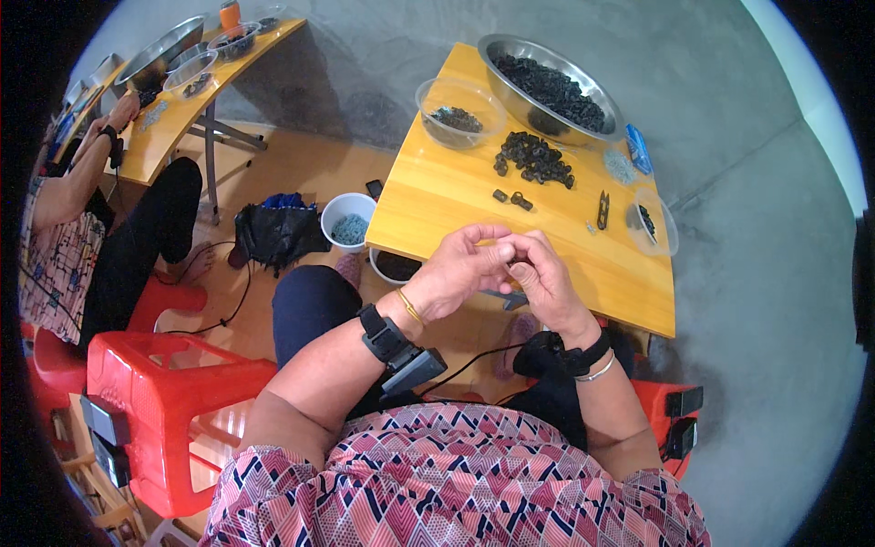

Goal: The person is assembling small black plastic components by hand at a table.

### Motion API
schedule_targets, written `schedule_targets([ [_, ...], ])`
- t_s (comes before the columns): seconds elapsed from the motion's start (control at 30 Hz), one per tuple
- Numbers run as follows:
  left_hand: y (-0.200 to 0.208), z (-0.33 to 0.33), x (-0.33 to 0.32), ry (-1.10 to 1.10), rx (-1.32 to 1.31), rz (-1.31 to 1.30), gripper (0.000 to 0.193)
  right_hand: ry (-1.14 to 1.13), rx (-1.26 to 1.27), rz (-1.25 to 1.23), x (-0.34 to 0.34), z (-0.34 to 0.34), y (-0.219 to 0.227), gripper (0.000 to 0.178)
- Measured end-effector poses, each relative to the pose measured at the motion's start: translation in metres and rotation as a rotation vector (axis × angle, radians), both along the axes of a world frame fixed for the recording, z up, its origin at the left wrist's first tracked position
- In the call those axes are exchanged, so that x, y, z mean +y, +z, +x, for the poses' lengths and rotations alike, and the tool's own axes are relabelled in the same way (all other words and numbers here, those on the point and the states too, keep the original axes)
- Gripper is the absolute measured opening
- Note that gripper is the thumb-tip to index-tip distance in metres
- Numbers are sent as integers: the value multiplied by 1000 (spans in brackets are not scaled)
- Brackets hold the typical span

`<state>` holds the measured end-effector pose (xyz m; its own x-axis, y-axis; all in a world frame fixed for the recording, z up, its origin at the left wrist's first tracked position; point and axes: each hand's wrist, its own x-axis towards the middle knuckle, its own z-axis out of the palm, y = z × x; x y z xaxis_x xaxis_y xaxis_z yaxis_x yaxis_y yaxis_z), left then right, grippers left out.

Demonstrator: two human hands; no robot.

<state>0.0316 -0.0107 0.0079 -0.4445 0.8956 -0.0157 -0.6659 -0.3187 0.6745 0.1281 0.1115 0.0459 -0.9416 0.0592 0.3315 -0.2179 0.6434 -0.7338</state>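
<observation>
My left hand [456, 273] and my right hand [550, 284] meet at the near edge of the yellow table [437, 205]. Both are closed, fingertips pressed together around something small and dark that the fingers mostly hide. Just beyond them lie a few loose black parts [519, 201], with a heap of small black ring-like parts [535, 159] behind. To the right rests a pair of dark thread snips [603, 211], beside a few tiny pale bits [591, 228].
A large metal bowl [597, 96] of black parts stands at the far side. A clear bowl [428, 128] is left of it; another clear container [667, 228] sits at the right edge. White buckets [330, 219] stand on the floor. At left, a co-worker's hand [124, 109] works at another table.
</observation>
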Motion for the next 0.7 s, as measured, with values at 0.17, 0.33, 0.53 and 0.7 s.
schedule_targets([
  [0.17, -5, -7, -7, -308, -125, 76, 14, 21, 0, 38, -8, 2, 9, 24],
  [0.33, -5, 0, -4, -275, -231, 43, 13, -23, 104, 134, -15, 4, 4, 25],
  [0.53, -5, 6, -1, -217, -220, 9, 12, -88, 177, 199, -15, 2, -9, 26],
  [0.7, -9, 8, 3, -163, -207, -9, 11, -119, 186, 167, -19, 5, -11, 27],
])
